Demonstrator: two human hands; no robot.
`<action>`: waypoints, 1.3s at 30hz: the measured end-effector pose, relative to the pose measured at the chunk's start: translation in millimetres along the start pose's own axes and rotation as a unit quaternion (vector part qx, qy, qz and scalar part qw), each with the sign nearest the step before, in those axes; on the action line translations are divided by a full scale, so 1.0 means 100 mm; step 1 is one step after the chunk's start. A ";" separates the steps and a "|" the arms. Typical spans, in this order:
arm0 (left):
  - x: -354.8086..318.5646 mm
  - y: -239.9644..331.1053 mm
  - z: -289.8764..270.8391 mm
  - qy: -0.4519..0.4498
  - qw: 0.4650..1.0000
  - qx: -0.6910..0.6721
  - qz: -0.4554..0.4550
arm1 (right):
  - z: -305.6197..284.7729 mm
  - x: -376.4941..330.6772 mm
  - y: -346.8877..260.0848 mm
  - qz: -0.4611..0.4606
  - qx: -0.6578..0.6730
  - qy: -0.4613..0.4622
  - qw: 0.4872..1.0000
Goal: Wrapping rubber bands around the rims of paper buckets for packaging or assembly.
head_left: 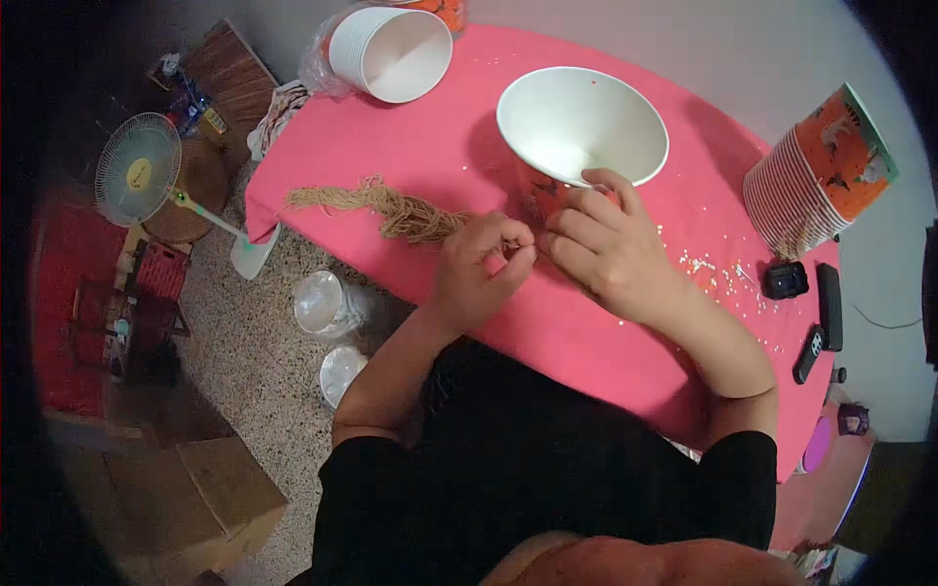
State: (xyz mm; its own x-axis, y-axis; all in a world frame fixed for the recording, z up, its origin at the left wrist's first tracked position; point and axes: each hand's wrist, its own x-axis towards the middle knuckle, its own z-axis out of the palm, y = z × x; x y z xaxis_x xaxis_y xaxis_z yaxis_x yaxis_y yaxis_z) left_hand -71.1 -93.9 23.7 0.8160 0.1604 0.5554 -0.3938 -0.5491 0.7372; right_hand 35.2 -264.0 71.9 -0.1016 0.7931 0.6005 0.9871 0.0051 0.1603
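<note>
"Holding both hands close together at the near side of a bucket (583, 127), a person in black works over a pink cloth (464, 122)."

"How do the fingers stand?"

"On the left hand (479, 269), thumb and forefinger curl toward each other, their tips close. On the right hand (608, 246), the fingers bend, the forefinger reaching up by the bucket's near rim. Whether either hand grips a strand cannot be told; anything so thin is lost at this scale."

"And the cord?"

"The cord (415, 217) lies on the cloth in a loose tan hank. One end thins out toward the left edge; the other reaches just beside the left hand. Whether a strand joins it to the fingers is unclear."

"What looks done?"

"One bucket stands alone, mouth up, apart from the others. No cord shows on its visible wall, though the right hand hides part of it. The work at the fingertips looks unfinished."

"What is left?"

"Plenty, by the look of it. The hank remains bulky. More buckets sit nested in two groups: the left stack (403, 54), tipped over beside clear wrap (319, 61), and the right stack (813, 174), near the cloth's right edge."

"Any litter?"

"Pale bits (700, 262) lie scattered beyond the right forearm, near a black box (785, 280). Their source cannot be told."
</note>
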 end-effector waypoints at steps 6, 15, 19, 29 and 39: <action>0.06 -0.48 -0.90 0.025 0.965 0.233 -0.117 | 0.03 -0.01 0.01 0.004 -0.009 -0.007 1.000; 0.08 -1.31 -1.89 -0.074 0.846 0.489 -0.199 | -0.18 0.02 0.15 0.005 -0.041 0.033 0.999; 0.14 -1.39 -2.11 0.037 0.896 0.395 -0.198 | -0.54 0.03 0.32 0.040 -0.083 0.086 0.992; 0.54 -1.27 -2.39 -0.025 0.833 0.547 -0.084 | -1.34 -0.34 0.25 0.105 0.003 0.343 0.934; 0.60 -0.37 -1.12 0.010 0.963 0.261 -0.068 | -0.90 0.09 0.06 0.072 0.049 0.043 0.995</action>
State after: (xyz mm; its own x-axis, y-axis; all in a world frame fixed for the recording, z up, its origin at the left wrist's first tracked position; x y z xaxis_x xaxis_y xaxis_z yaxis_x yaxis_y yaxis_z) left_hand -54.7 28.5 73.0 0.8348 0.2722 0.4785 -0.0137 -0.8587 0.5124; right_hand 28.9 -311.4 149.0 0.0354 0.7343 0.6779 0.9991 -0.0422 -0.0064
